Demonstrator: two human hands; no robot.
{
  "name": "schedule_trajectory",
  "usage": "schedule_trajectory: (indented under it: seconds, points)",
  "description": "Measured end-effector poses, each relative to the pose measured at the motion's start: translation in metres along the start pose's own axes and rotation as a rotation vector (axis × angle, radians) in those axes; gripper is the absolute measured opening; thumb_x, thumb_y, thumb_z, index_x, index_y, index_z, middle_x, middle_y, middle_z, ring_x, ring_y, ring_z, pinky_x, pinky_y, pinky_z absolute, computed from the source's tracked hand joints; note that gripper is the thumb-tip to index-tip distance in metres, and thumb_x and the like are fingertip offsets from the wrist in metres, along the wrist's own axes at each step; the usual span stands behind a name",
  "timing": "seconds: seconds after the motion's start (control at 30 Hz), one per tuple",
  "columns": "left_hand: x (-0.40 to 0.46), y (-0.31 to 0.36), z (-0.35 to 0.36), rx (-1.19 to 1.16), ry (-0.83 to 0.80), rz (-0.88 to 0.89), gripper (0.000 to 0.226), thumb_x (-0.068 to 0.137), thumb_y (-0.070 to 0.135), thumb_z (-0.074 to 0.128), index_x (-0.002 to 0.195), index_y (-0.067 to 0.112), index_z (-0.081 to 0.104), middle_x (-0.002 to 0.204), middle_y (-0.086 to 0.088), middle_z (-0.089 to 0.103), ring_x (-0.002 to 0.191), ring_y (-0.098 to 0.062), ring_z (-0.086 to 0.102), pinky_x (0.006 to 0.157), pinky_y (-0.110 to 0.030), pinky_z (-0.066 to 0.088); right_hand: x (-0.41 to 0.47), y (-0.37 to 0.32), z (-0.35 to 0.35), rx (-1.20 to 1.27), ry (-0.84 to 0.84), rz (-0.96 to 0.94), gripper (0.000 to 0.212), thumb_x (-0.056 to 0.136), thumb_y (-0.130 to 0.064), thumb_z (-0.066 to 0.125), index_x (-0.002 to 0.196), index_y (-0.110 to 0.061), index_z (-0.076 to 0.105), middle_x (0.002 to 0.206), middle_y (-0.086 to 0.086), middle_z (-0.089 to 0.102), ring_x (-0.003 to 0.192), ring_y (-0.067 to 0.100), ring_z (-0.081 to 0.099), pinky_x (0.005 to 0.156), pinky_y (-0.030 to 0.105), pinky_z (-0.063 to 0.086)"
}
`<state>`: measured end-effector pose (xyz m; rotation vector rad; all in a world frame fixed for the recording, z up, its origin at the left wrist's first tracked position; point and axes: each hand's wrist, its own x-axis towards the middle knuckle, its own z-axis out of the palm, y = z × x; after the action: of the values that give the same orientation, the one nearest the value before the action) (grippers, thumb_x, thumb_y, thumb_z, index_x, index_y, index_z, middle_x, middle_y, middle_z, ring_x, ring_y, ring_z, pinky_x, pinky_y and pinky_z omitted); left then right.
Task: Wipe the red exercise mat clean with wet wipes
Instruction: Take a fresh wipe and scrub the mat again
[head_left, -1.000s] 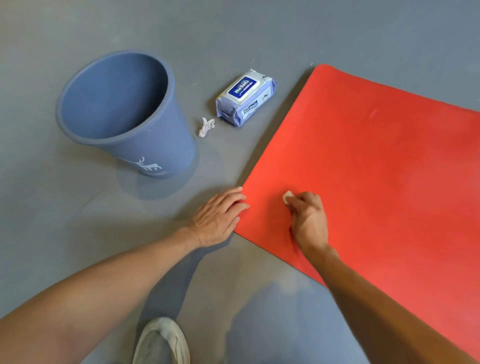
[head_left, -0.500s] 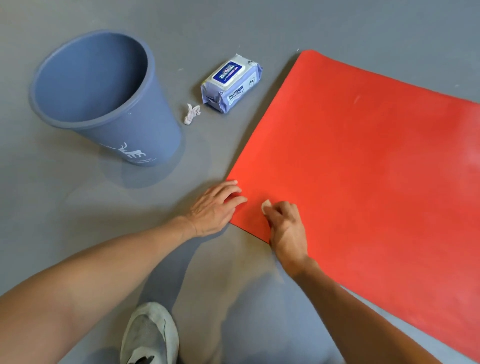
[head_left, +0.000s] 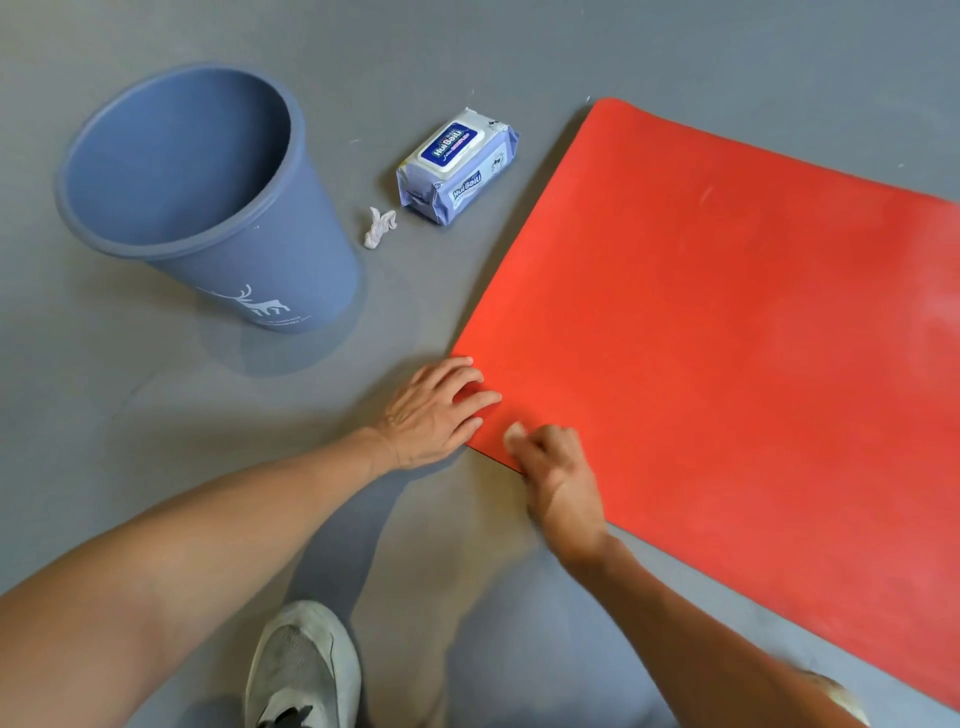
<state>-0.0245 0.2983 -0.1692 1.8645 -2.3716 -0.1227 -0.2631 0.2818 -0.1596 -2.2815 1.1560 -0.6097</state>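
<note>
While hands (head_left: 498, 436) meet, mat (head_left: 727, 338) corner pinned

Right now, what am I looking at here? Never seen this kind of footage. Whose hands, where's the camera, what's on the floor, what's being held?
There is no machine: a person is working with bare hands, filmed by one camera on their head that looks down. The left hand lies flat, fingers straight, pressing the near corner of the red mat to the grey floor. The right hand pinches a small white wipe at that corner. On the floor beside the mat are a pack of wet wipes, a crumpled used wipe and an upright blue bin. The person's shoe shows below.
</note>
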Motion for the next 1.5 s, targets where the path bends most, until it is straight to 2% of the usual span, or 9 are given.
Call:
schedule_trajectory:
  seconds: [0.13, 0.27, 0.4, 0.63, 0.87, 0.93, 1.07, 1.37, 1.5]
  points:
    - [0.002, -0.001, -0.001, 0.015, -0.005, 0.019, 0.039, 0.101, 0.042, 0.046, 0.133, 0.028, 0.063, 0.134, -0.004, 0.057, 0.14, -0.03, 0.046, 0.101, -0.047, 0.047, -0.002, 0.008, 0.001, 0.001, -0.195, -0.268, 0.02, 0.105, -0.021, 0.059, 0.121, -0.017, 0.07, 0.093, -0.002, 0.056, 0.083, 0.02, 0.051, 0.069, 0.031, 0.046]
    - [0.003, -0.002, -0.002, 0.007, 0.001, 0.012, 0.038, 0.099, 0.041, 0.048, 0.132, 0.029, 0.064, 0.132, -0.003, 0.058, 0.138, -0.03, 0.048, 0.101, -0.045, 0.046, 0.025, 0.051, -0.026, -0.074, -0.121, -0.023, 0.024, 0.1, -0.014, 0.057, 0.116, -0.024, 0.072, 0.112, -0.005, 0.058, 0.103, 0.012, 0.052, 0.085, 0.019, 0.035]
    - [0.003, -0.003, -0.002, 0.017, 0.01, 0.026, 0.037, 0.099, 0.041, 0.049, 0.13, 0.029, 0.064, 0.132, -0.004, 0.058, 0.137, -0.03, 0.049, 0.101, -0.046, 0.046, 0.037, 0.049, -0.029, -0.079, 0.159, 0.233, 0.019, 0.105, -0.028, 0.058, 0.102, -0.016, 0.073, 0.089, -0.01, 0.05, 0.091, 0.015, 0.046, 0.082, 0.029, 0.041]
    - [0.015, 0.005, 0.003, 0.01, 0.095, -0.011, 0.037, 0.097, 0.037, 0.053, 0.129, 0.022, 0.064, 0.129, -0.003, 0.06, 0.13, -0.03, 0.052, 0.095, -0.045, 0.055, 0.035, 0.034, -0.009, -0.089, -0.124, -0.325, 0.021, 0.1, -0.011, 0.065, 0.12, -0.015, 0.069, 0.097, 0.0, 0.057, 0.085, 0.023, 0.049, 0.068, 0.036, 0.048]
    - [0.024, 0.007, 0.006, 0.014, 0.154, -0.052, 0.033, 0.095, 0.034, 0.052, 0.123, 0.023, 0.066, 0.126, -0.002, 0.061, 0.13, -0.028, 0.052, 0.097, -0.043, 0.053, 0.103, 0.077, -0.039, -0.057, 0.206, 0.453, 0.011, 0.098, -0.02, 0.063, 0.094, -0.013, 0.07, 0.094, 0.002, 0.055, 0.097, 0.026, 0.053, 0.077, 0.023, 0.034]
    - [0.026, 0.01, 0.009, 0.002, 0.166, -0.081, 0.032, 0.096, 0.033, 0.052, 0.122, 0.022, 0.067, 0.125, -0.003, 0.061, 0.127, -0.029, 0.053, 0.097, -0.044, 0.053, 0.098, 0.045, -0.02, 0.032, 0.2, 0.429, 0.013, 0.099, -0.024, 0.062, 0.09, -0.015, 0.066, 0.096, -0.002, 0.056, 0.092, 0.016, 0.053, 0.078, 0.026, 0.034]
    - [0.039, 0.011, 0.011, -0.003, 0.185, -0.158, 0.03, 0.098, 0.034, 0.053, 0.119, 0.018, 0.067, 0.125, -0.004, 0.062, 0.119, -0.03, 0.055, 0.096, -0.046, 0.05, 0.076, 0.023, 0.0, -0.107, -0.123, -0.21, 0.011, 0.102, -0.016, 0.062, 0.108, -0.014, 0.072, 0.097, -0.001, 0.06, 0.087, 0.018, 0.051, 0.08, 0.026, 0.042]
    - [0.048, 0.02, 0.02, -0.055, 0.252, -0.323, 0.027, 0.099, 0.028, 0.051, 0.118, 0.017, 0.066, 0.124, -0.002, 0.061, 0.115, -0.025, 0.054, 0.095, -0.041, 0.045, 0.132, 0.055, -0.027, -0.05, 0.211, 0.35, 0.011, 0.096, -0.019, 0.066, 0.092, -0.013, 0.074, 0.091, 0.003, 0.058, 0.093, 0.031, 0.056, 0.079, 0.034, 0.042]
    - [0.049, 0.02, 0.019, -0.058, 0.233, -0.35, 0.028, 0.097, 0.028, 0.052, 0.118, 0.017, 0.066, 0.125, -0.002, 0.06, 0.118, -0.027, 0.055, 0.096, -0.042, 0.046, 0.113, 0.037, -0.017, -0.068, -0.143, -0.185, 0.012, 0.099, -0.022, 0.066, 0.109, -0.022, 0.072, 0.094, -0.002, 0.06, 0.087, 0.022, 0.054, 0.074, 0.034, 0.047]
